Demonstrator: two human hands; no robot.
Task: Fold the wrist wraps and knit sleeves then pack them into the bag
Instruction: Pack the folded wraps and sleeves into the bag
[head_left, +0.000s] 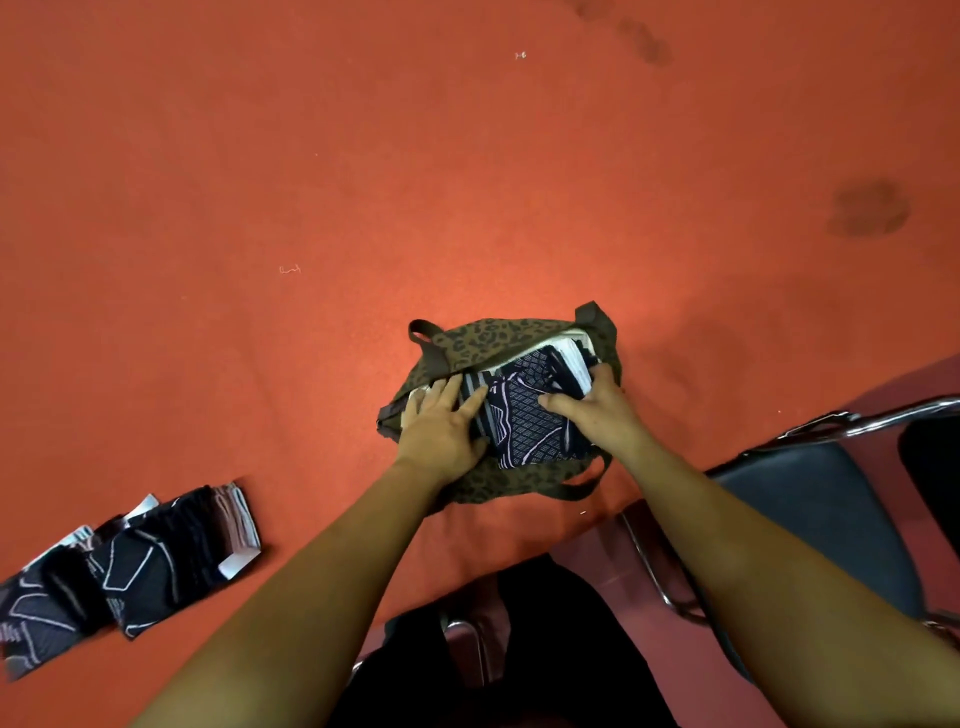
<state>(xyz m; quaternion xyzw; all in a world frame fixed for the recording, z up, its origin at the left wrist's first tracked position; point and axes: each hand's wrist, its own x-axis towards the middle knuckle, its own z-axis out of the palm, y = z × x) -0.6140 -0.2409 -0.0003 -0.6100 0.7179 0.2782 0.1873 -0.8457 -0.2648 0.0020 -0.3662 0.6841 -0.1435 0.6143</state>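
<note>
Nearest, at the left, a row of folded knit sleeves (130, 571) lies on the orange cloth (311, 182), dark with pale line patterns and white edges. A chrome-framed chair (810, 499) stands near right. Further in, the leopard-print bag (498, 338) lies open, soft and slumping. Inside sits a packed stack (524, 421) of sleeves: light and stretchy (likely to puff up unless pressed). The left hand (441, 426) lies flat on it, fingers spread. The right hand (597, 410) presses beside it, fingers straight, thumb against the white-edged folds. It is best held across the folded faces, not the loose edges. Beyond, the felt-like cloth shows dark stains (867, 208).
</note>
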